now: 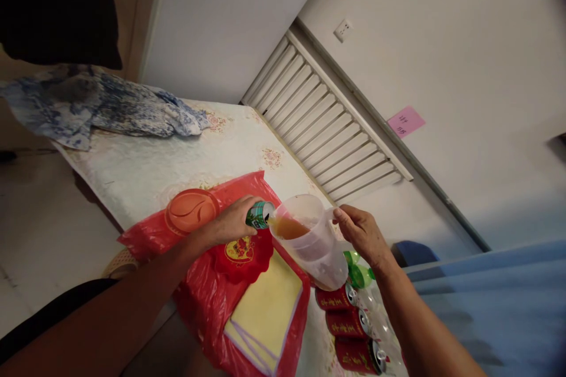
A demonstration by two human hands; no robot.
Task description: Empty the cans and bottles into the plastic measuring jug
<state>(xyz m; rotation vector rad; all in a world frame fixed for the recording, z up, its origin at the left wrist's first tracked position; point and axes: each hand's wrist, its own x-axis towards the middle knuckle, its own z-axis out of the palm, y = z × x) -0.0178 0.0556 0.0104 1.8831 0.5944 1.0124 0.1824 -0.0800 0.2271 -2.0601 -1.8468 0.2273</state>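
Note:
My left hand (234, 218) is closed around a green drink can (255, 215), tipped so its open top points at the mouth of a translucent plastic pitcher (318, 253). A thin yellowish stream runs from the can into the pitcher, where amber liquid lies near the rim. The pitcher leans toward the can, and my right hand (360, 232) grips its handle. Below the can is a red scalloped plate (242, 252) with a yellow print. An orange-red round lid (191, 211) and a folded yellow cloth (267, 310) rest on a red plastic bag (194, 294).
Three red drink cans (345, 323) stand in a row on the right, beside clear bottles with green parts (361, 275). A blue-and-white cloth (141, 109) lies at the far end of the table (177, 156). A white radiator (327, 115) and a blue curtain (490, 300) border the table.

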